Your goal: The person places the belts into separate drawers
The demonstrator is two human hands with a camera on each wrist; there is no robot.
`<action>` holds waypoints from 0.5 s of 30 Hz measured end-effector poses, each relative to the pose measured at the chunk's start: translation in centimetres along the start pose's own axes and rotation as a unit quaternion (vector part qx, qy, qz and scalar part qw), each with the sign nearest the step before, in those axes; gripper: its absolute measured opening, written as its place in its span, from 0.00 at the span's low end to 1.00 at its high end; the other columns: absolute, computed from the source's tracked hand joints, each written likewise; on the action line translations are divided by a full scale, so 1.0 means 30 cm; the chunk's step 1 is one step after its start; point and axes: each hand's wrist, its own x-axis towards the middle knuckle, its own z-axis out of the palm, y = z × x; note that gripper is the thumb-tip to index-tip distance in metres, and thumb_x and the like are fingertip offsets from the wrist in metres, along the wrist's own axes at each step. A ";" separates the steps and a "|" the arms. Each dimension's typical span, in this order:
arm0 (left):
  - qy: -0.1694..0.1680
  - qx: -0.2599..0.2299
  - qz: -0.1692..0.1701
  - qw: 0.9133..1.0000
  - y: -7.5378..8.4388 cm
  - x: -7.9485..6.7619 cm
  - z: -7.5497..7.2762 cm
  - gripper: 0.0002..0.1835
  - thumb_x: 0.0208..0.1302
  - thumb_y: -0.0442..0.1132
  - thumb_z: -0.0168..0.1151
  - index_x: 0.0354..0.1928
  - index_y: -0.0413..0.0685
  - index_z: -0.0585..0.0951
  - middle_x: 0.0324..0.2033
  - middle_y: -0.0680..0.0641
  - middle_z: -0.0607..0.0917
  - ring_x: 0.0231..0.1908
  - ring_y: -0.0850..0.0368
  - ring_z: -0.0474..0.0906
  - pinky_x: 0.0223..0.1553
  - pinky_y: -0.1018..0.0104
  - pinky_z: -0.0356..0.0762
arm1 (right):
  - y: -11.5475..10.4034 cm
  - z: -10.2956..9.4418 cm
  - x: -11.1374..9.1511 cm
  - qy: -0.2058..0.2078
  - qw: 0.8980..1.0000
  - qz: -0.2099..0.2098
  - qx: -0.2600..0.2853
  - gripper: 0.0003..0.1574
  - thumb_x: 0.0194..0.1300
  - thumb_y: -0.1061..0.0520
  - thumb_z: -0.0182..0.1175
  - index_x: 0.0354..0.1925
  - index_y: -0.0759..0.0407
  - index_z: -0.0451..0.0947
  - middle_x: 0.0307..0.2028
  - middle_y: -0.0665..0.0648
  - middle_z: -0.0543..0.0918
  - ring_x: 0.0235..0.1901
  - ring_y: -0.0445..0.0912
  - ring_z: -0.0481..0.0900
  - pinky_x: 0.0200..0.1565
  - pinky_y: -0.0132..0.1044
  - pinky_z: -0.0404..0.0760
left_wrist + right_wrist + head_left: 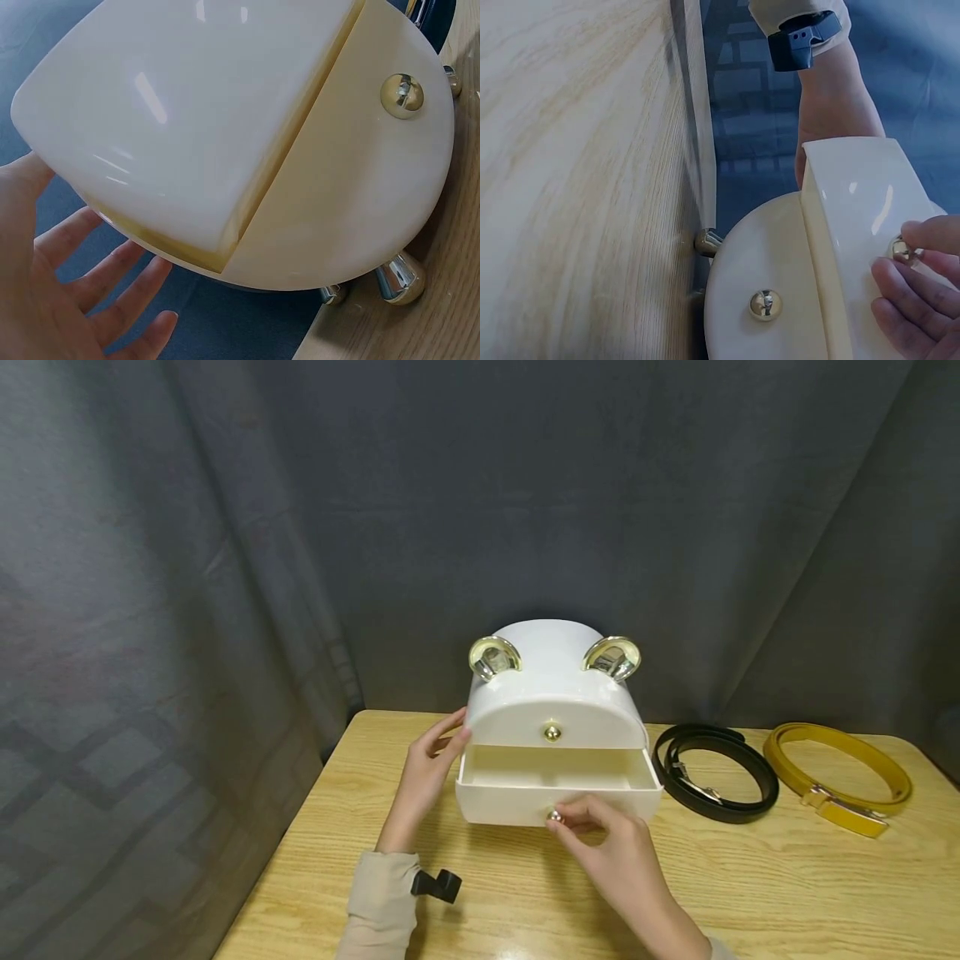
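A white drawer box (pixel 558 664) with two gold ears stands on the table, and one drawer (pixel 502 806) is pulled out with bare inside showing. My right hand (pixel 611 852) pinches the gold knob (pixel 554 816) of that drawer between thumb and fingers. On the box's left side rests my left hand (pixel 431 768), its fingers spread and mostly straight along the edge. Above the drawer, the top front carries another gold knob (pixel 552 732). In the right wrist view a lower front panel (pixel 739 292) with its own knob shows beneath the drawer, above a gold foot (pixel 707 242).
To the right of the box lies a coiled black belt (pixel 757 793). Farther right is a coiled yellow belt (pixel 892 768) with a gold buckle. The wooden table (pixel 787 893) backs onto a dark grey curtain (pixel 555 527). A black camera mount (pixel 438 885) sits at my left cuff.
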 end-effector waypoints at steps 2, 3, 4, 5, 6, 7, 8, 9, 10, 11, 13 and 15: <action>0.000 0.000 -0.001 1.000 -0.001 0.000 -0.001 0.21 0.72 0.49 0.60 0.65 0.57 0.78 0.60 0.51 0.79 0.53 0.49 0.79 0.52 0.50 0.76 | -0.003 -0.001 -0.002 -0.001 1.000 -0.001 0.001 0.22 0.43 0.74 0.76 0.29 0.51 0.82 0.32 0.44 0.88 0.28 0.34 0.83 0.32 0.27 0.81; 0.000 0.000 -0.001 1.000 -0.002 0.001 -0.001 0.22 0.72 0.49 0.60 0.65 0.57 0.78 0.60 0.51 0.79 0.53 0.49 0.78 0.52 0.50 0.76 | -0.005 -0.002 -0.003 -0.001 1.000 -0.002 0.000 0.22 0.43 0.74 0.76 0.29 0.50 0.82 0.32 0.44 0.88 0.28 0.34 0.83 0.32 0.27 0.81; 0.000 0.000 0.000 1.000 -0.002 0.001 -0.001 0.22 0.72 0.49 0.60 0.65 0.57 0.78 0.60 0.50 0.79 0.53 0.48 0.78 0.52 0.50 0.76 | -0.006 -0.002 -0.004 -0.001 1.000 -0.003 -0.001 0.22 0.43 0.73 0.77 0.29 0.50 0.82 0.32 0.44 0.88 0.28 0.34 0.83 0.32 0.27 0.81; -0.001 0.001 0.001 1.000 -0.003 0.001 -0.001 0.22 0.72 0.49 0.59 0.65 0.56 0.78 0.60 0.50 0.79 0.53 0.48 0.78 0.52 0.50 0.76 | -0.008 -0.003 -0.005 -0.001 1.000 -0.004 -0.002 0.22 0.43 0.73 0.77 0.29 0.50 0.83 0.32 0.44 0.87 0.28 0.34 0.83 0.32 0.26 0.81; -0.002 0.001 0.003 1.000 -0.003 0.000 -0.001 0.22 0.72 0.49 0.59 0.66 0.55 0.77 0.60 0.49 0.79 0.53 0.48 0.78 0.52 0.49 0.76 | -0.010 -0.003 -0.006 -0.001 1.000 -0.004 -0.003 0.22 0.43 0.73 0.77 0.29 0.50 0.83 0.33 0.43 0.87 0.28 0.34 0.83 0.32 0.26 0.81; -0.002 0.001 0.003 1.000 -0.002 0.000 -0.001 0.22 0.72 0.49 0.59 0.66 0.56 0.77 0.61 0.49 0.78 0.53 0.48 0.78 0.52 0.49 0.76 | -0.011 -0.003 -0.007 -0.001 1.000 -0.004 -0.003 0.22 0.43 0.73 0.77 0.29 0.50 0.83 0.33 0.43 0.87 0.28 0.34 0.83 0.32 0.26 0.81; -0.002 -0.001 0.003 1.000 -0.002 0.000 -0.001 0.22 0.72 0.49 0.59 0.66 0.56 0.77 0.61 0.49 0.78 0.53 0.48 0.78 0.53 0.49 0.76 | -0.013 -0.004 -0.009 0.000 1.000 -0.004 -0.004 0.21 0.43 0.73 0.77 0.29 0.50 0.83 0.33 0.43 0.87 0.28 0.34 0.83 0.32 0.26 0.81; -0.003 -0.001 0.002 1.000 -0.002 0.000 -0.001 0.22 0.72 0.49 0.59 0.66 0.56 0.77 0.61 0.49 0.78 0.54 0.48 0.78 0.53 0.49 0.76 | -0.014 -0.004 -0.010 0.000 1.000 -0.004 -0.004 0.21 0.43 0.72 0.77 0.29 0.50 0.83 0.33 0.43 0.87 0.28 0.34 0.83 0.32 0.27 0.81; -0.003 -0.001 0.002 1.000 -0.002 0.000 -0.001 0.22 0.72 0.49 0.59 0.66 0.56 0.77 0.61 0.49 0.78 0.53 0.48 0.78 0.53 0.49 0.75 | -0.015 -0.005 -0.011 0.000 1.000 -0.005 -0.003 0.21 0.43 0.72 0.77 0.29 0.50 0.83 0.33 0.43 0.87 0.28 0.34 0.83 0.32 0.27 0.81; -0.004 0.000 0.004 1.000 -0.003 0.000 -0.002 0.23 0.72 0.48 0.59 0.66 0.55 0.77 0.61 0.48 0.78 0.53 0.48 0.78 0.53 0.48 0.75 | -0.017 -0.006 -0.013 0.000 1.000 -0.005 -0.003 0.21 0.43 0.72 0.77 0.29 0.50 0.83 0.33 0.43 0.87 0.28 0.34 0.83 0.32 0.27 0.81; -0.005 -0.002 0.005 1.000 -0.005 0.001 -0.001 0.23 0.73 0.48 0.59 0.66 0.55 0.77 0.61 0.48 0.78 0.53 0.48 0.78 0.54 0.47 0.75 | -0.019 -0.007 -0.015 0.000 1.000 -0.006 0.000 0.21 0.43 0.72 0.77 0.29 0.50 0.83 0.33 0.43 0.87 0.28 0.34 0.83 0.32 0.27 0.81; -0.004 0.000 0.007 1.000 -0.007 0.002 -0.001 0.23 0.73 0.48 0.59 0.66 0.54 0.77 0.61 0.47 0.78 0.53 0.48 0.78 0.54 0.47 0.75 | -0.021 -0.007 -0.017 -0.001 1.000 -0.007 -0.001 0.22 0.43 0.72 0.77 0.30 0.50 0.83 0.33 0.43 0.87 0.28 0.34 0.83 0.32 0.27 0.81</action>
